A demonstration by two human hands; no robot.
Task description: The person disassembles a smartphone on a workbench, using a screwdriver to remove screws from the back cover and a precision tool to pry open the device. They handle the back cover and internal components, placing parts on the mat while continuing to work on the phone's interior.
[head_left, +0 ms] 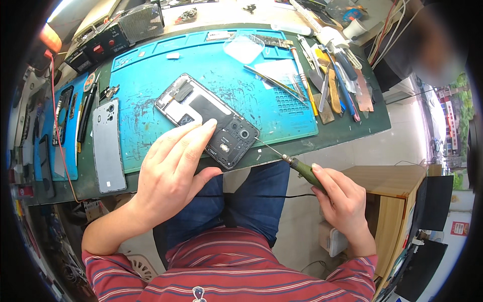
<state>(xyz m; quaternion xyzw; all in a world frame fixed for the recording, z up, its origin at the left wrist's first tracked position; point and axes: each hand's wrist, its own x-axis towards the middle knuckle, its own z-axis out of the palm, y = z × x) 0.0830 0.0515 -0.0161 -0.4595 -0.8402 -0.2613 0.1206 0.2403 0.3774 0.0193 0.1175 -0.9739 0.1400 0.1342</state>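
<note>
A phone [201, 108] with its back cover off lies tilted on the blue work mat [136, 110], its camera end toward my right hand. My left hand [173, 163] rests its outstretched fingers on the phone's near edge, the thumb spread apart. In my right hand [342, 194], thumb and fingers close round a green-handled tool [304, 172] with a long thin metal shaft. Its tip reaches the phone's edge beside the cameras; whether it touches is too small to tell. A grey phone back cover [109, 146] lies left of my left hand.
Tweezers [275, 81] and a clear dish [244, 48] sit on the mat's far side. Several pry tools, brushes and blades [332, 83] crowd the right. A black powered device [98, 48] stands far left. A black cable [256, 196] crosses above my lap. A wooden cabinet [390, 183] stands right.
</note>
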